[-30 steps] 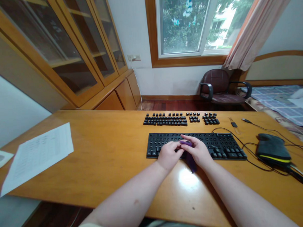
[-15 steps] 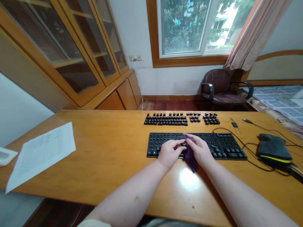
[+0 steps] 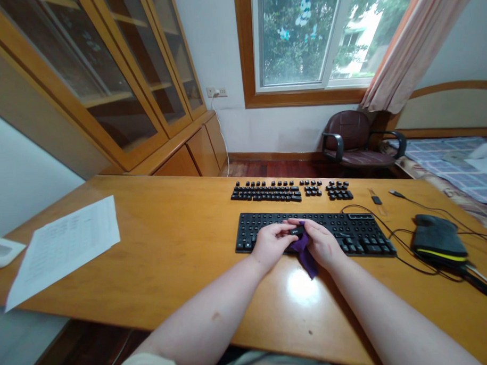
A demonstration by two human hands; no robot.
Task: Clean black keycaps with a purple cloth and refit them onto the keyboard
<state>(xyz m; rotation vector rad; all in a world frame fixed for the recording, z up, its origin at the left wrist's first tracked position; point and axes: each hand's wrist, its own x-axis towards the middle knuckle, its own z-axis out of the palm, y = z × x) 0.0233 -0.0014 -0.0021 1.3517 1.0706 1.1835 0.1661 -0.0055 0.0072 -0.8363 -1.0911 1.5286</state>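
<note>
Partway, by the look of it: most caps are off the keyboard (image 3: 361, 234), with loose key rows (image 3: 267, 193) on the desk (image 3: 169, 249) beyond it, not refitted; some near-edge caps look still on. One black keycap (image 3: 297, 230) is between the hands, over the keyboard. Left hand (image 3: 269, 244) pinches it; right hand (image 3: 322, 244) is curled on the purple cloth (image 3: 307, 261). Can't tell if the right also grips the cap.
</note>
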